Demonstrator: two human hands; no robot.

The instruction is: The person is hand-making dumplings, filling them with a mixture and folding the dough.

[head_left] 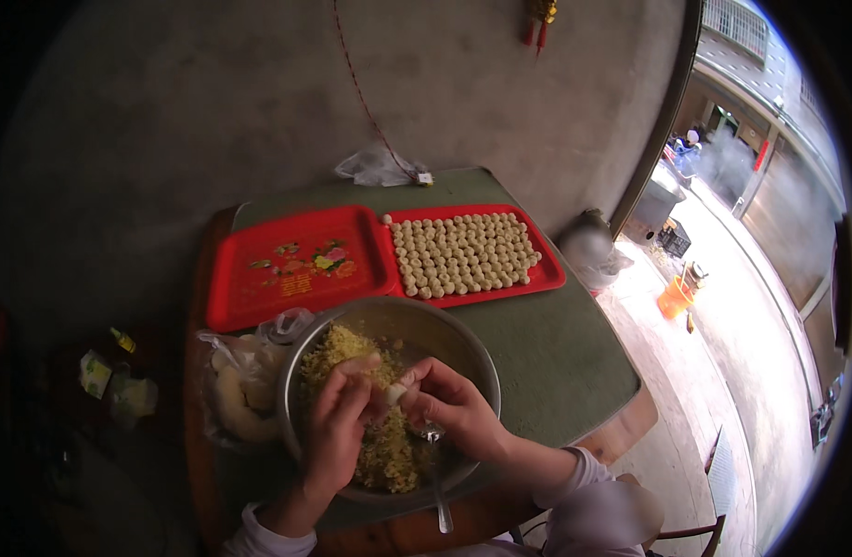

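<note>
Pinching small white dough piece (395, 394) between left hand (338, 432) and right hand (454, 408), fingers closed on it, over steel bowl (463, 348) of yellow filling (338, 348). Spoon (438, 492) at bowl's 5 o'clock. Tray of dough balls (547, 271) at 12–1 o'clock; empty red tray (236, 278) at 11.

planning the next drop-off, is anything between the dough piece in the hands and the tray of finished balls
Nothing visible blocks it. Both hands, left hand and right hand, hold the small dough piece over the metal bowl of yellow filling. Beyond the bowl's far rim, the red tray of dough balls sits directly on the green tabletop.
</note>
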